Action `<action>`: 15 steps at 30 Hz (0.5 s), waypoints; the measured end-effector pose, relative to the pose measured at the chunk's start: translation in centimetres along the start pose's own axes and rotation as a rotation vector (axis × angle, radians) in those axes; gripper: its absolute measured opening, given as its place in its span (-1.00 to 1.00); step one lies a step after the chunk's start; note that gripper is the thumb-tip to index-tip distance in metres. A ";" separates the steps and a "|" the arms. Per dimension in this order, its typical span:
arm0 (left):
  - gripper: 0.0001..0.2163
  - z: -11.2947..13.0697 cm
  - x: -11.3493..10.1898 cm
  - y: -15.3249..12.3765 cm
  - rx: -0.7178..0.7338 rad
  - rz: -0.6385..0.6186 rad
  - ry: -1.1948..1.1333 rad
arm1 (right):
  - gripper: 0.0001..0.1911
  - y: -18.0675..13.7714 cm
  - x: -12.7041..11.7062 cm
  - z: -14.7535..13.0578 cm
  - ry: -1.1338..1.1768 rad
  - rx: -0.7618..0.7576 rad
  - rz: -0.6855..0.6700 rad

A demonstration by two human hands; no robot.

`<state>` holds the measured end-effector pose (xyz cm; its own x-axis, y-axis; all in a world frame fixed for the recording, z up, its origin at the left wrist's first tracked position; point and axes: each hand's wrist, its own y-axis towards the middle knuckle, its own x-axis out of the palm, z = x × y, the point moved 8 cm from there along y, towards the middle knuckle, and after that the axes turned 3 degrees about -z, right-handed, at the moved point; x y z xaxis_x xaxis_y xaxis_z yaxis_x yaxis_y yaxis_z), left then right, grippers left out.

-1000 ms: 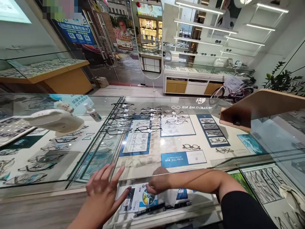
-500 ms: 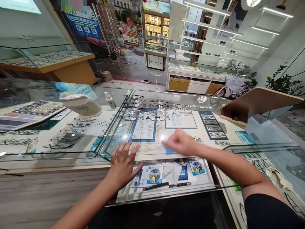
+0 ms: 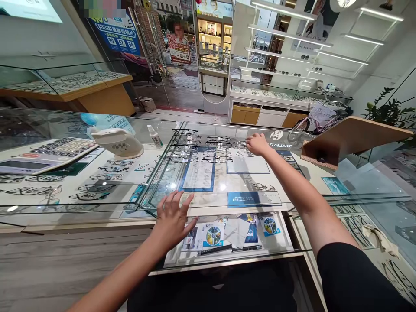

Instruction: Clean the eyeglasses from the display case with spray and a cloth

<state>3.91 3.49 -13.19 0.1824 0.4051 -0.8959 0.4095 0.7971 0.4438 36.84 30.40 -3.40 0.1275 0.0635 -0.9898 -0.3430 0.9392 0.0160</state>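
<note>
My left hand (image 3: pixel 173 219) lies on the front edge of the glass counter (image 3: pixel 208 203), fingers spread and holding nothing. My right hand (image 3: pixel 258 144) reaches to the far side of the counter, over the right-hand column of eyeglasses (image 3: pixel 240 143). Its fingers are bent downward and slightly apart by that pair; whether they touch it is unclear. Left of it are a middle column of dark-framed eyeglasses (image 3: pixel 217 159) and another column of eyeglasses (image 3: pixel 183 158). A round-lensed pair of eyeglasses (image 3: pixel 264 186) lies nearer me, by a blue-and-white card (image 3: pixel 245 199).
An open drawer (image 3: pixel 276 251) below the counter holds leaflets and pens (image 3: pixel 214 250). To the left are a calculator (image 3: pixel 48 154), a white device (image 3: pixel 118 143) and a spray bottle (image 3: pixel 155 136). A wooden-backed stand (image 3: pixel 351 138) stands at right, near a cloth (image 3: pixel 380 240).
My right hand has moved forward from the near part of the counter to the far eyeglasses, its fist loosening. My left hand stays on the counter edge. The view has shifted slightly.
</note>
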 end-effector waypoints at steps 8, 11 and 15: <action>-0.38 -0.1 0.1 0.0 0.003 0.003 0.015 | -0.44 1.2 1.7 -0.7 -0.022 -0.007 0.012; -0.38 -0.2 0.1 0.0 0.017 0.004 0.027 | -0.45 0.5 0.7 -1.2 -0.024 -0.016 0.057; -0.42 -0.3 0.2 0.0 0.000 -0.008 0.001 | -0.44 -3.1 -2.7 -2.2 -0.026 -0.065 0.147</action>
<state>3.68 3.69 -13.32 0.1785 0.3987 -0.8996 0.4106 0.8006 0.4363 35.48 26.56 -1.07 0.0957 0.2080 -0.9734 -0.4195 0.8952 0.1501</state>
